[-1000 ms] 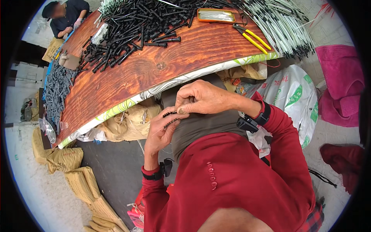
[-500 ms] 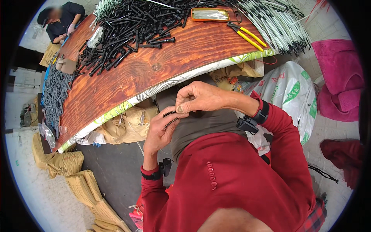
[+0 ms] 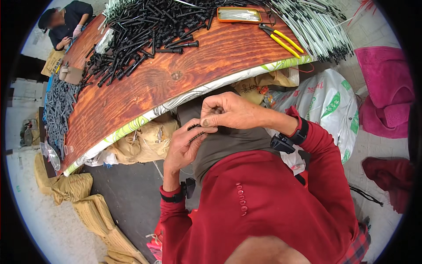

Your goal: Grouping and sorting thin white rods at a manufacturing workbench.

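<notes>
Above my lap, close to the table edge, my two hands meet at the fingertips. My left hand (image 3: 183,147) is closed around small black ridged pieces (image 3: 194,126), which show as two dark rows between its fingers. Thumb and forefinger of my right hand (image 3: 233,111) are pinched together against the left fingertips. Whatever sits in that pinch is too small or too hidden to name. On the wooden table (image 3: 176,75) beyond lies a big heap of black plastic tubular parts (image 3: 165,26).
Yellow-handled pliers (image 3: 283,40) and an orange-rimmed tray of thin pale rods (image 3: 238,15) lie at the far right, beside bundled white rods (image 3: 314,28). Grey parts (image 3: 61,108) are heaped at the left. A co-worker (image 3: 70,22) sits far left. A white bag (image 3: 327,101) stands right.
My hands stay together in nearly the same place, with slight finger movement. The co-worker's head and hands have shifted a little.
</notes>
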`<act>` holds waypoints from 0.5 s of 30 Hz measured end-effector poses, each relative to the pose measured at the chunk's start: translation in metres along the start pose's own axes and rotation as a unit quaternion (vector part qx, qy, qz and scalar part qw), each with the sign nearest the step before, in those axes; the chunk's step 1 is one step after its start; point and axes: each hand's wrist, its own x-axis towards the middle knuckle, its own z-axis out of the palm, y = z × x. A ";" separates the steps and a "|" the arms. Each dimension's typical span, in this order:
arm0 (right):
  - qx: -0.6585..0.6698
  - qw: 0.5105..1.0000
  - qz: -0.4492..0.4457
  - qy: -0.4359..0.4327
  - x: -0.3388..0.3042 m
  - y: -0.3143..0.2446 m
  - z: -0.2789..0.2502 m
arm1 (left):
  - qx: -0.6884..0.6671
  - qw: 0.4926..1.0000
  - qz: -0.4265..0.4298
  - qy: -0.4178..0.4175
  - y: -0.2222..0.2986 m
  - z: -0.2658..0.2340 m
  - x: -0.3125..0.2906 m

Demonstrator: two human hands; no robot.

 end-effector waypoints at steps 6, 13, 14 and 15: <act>0.048 0.999 0.003 -0.003 0.010 0.002 0.009 | 0.023 0.998 0.009 0.065 -0.003 0.001 -0.009; 0.052 0.998 -0.007 0.029 0.014 -0.001 0.021 | 0.027 0.997 0.012 0.076 -0.003 -0.005 -0.015; 0.052 0.998 -0.008 0.028 0.015 -0.003 0.021 | 0.026 0.997 0.014 0.076 -0.003 -0.006 -0.016; 0.051 0.999 -0.002 0.018 0.015 -0.005 0.020 | 0.024 0.997 0.015 0.075 -0.003 -0.006 -0.016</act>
